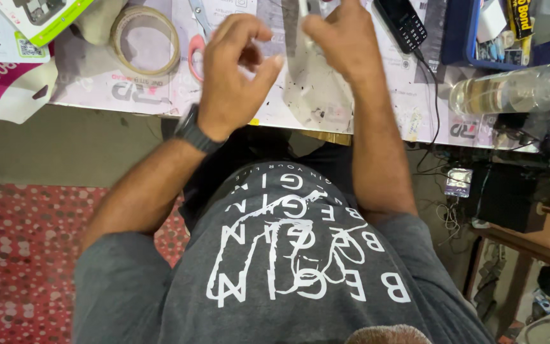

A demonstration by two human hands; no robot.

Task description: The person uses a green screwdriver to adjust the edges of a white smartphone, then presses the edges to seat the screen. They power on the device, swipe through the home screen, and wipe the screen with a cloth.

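Slim pale tool (303,9), top centre of the frame, is pinched in our right hand (338,39), fingers closed on it; what it is we cannot tell. Our left hand (233,70) hovers beside it, fingers curled apart, holding nothing. We judge the tool could slip, since the grip is a fingertip one. Below lies a stained paper-covered table (128,95) with a tape roll (145,39), scissors (197,44), phone (402,24) and clear bottle (510,90); red dotted floor (20,255) lower left.
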